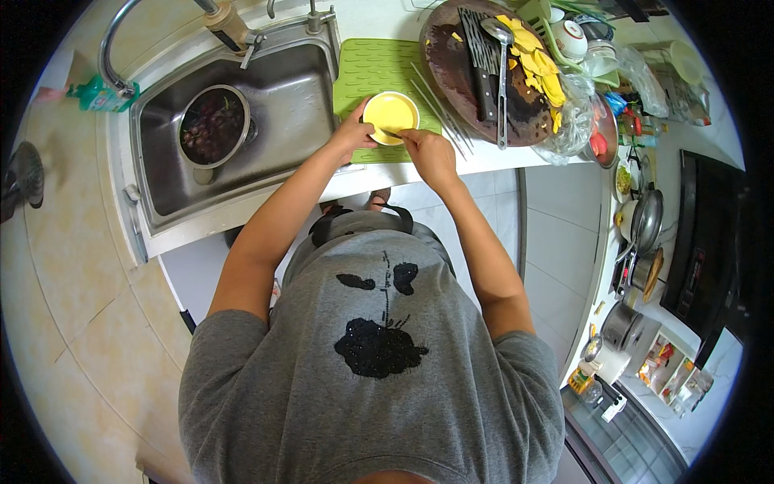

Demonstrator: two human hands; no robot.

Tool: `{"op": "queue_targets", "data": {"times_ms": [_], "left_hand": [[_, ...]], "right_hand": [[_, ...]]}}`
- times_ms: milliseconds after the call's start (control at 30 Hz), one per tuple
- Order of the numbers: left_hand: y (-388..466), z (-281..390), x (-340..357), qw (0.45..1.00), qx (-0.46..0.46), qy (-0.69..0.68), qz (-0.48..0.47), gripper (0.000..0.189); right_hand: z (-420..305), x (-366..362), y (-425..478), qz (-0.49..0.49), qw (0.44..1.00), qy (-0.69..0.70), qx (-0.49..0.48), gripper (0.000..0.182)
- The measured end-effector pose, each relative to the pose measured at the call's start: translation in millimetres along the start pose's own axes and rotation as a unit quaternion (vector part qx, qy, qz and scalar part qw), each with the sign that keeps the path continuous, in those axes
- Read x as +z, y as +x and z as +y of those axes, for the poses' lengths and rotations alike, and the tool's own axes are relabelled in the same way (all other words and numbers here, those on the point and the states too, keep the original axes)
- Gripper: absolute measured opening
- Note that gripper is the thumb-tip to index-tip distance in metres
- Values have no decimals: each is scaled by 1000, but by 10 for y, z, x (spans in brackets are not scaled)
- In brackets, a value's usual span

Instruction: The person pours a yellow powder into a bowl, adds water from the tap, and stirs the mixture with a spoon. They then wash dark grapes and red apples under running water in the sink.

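Note:
My left hand [353,137] grips the side of a small white bowl [370,136], its thumb near the rim. Smooth yellow contents [390,110] nearly fill the bowl, which is over a green ridged mat [375,63]. In my right hand [433,158] is a thin dark utensil [390,133], pinched between the fingers. Its far end reaches into the yellow contents, so I cannot tell its shape. Several thin metal sticks [444,112], probably chopsticks, lie just right of the bowl, between the mat and a round wooden chopping board [444,78].
The board bears a black-handled knife [485,94], a metal spoon [503,78] and yellow peels [535,57]. To the left, a pot of dark grapes [211,127] stands in the steel sink [290,91] below a tap [233,30]. Plastic bags [571,121] and a metal basin [606,136] crowd the right.

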State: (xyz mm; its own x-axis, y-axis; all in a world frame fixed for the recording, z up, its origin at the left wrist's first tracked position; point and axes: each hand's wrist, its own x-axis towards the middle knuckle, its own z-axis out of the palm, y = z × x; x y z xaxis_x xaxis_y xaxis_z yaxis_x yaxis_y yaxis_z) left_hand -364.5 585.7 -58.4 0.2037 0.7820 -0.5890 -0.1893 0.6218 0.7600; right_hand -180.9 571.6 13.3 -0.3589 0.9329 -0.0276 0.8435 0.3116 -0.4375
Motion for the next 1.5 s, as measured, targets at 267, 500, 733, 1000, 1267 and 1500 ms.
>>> {"op": "queue_targets", "data": {"times_ms": [267, 500, 733, 1000, 1267, 1500], "left_hand": [[47, 10, 36, 999, 14, -20, 28, 73], [41, -70, -26, 998, 23, -24, 47, 72], [-121, 17, -22, 996, 20, -25, 87, 73], [-316, 183, 18, 994, 38, -80, 68, 78], [-366, 159, 72, 982, 65, -162, 77, 81], [-438, 103, 109, 967, 108, -215, 78, 78]], "right_hand": [[-79, -142, -69, 69, 992, -102, -10, 16], [-37, -134, -72, -10, 995, -88, -53, 14], [49, -261, 93, 50, 979, -166, -105, 12], [-31, -445, 300, 108, 971, -120, -175, 17], [107, -492, 408, 46, 982, -105, -150, 13], [-23, -491, 547, -48, 990, 79, -104, 19]]}}
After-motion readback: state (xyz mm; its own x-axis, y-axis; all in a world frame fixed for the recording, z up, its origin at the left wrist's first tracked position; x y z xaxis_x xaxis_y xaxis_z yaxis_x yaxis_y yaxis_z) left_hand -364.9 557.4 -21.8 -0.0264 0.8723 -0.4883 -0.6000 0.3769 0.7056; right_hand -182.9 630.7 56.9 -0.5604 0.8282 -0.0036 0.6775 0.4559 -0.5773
